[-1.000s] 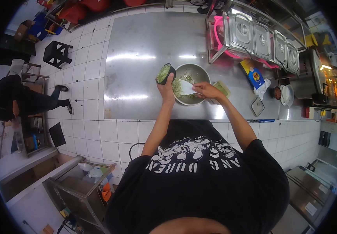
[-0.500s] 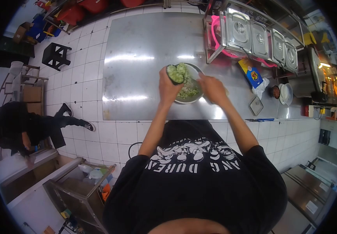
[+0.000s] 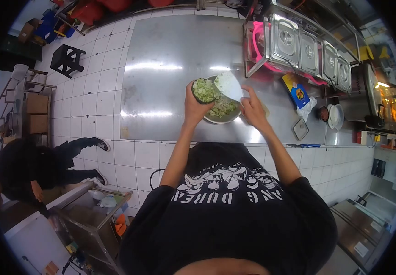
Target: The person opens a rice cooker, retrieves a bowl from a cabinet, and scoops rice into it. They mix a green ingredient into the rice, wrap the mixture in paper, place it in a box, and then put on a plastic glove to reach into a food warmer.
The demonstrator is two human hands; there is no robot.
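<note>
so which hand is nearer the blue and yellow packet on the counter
Right. The right hand, holding a white scraper over the steel bowl, is on the packet's side. The left hand, gripping a dark cup of green filling, is beyond the bowl.

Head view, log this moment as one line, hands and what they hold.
left hand: grip on dark cup of green mix | right hand: grip on white scraper | both over metal bowl | on steel table

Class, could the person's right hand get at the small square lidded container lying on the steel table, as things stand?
Probably yes, but not freely: the right hand holds a white flat scraper over the round metal bowl. The small square container lies on bare steel table to its right, nothing between.
</note>
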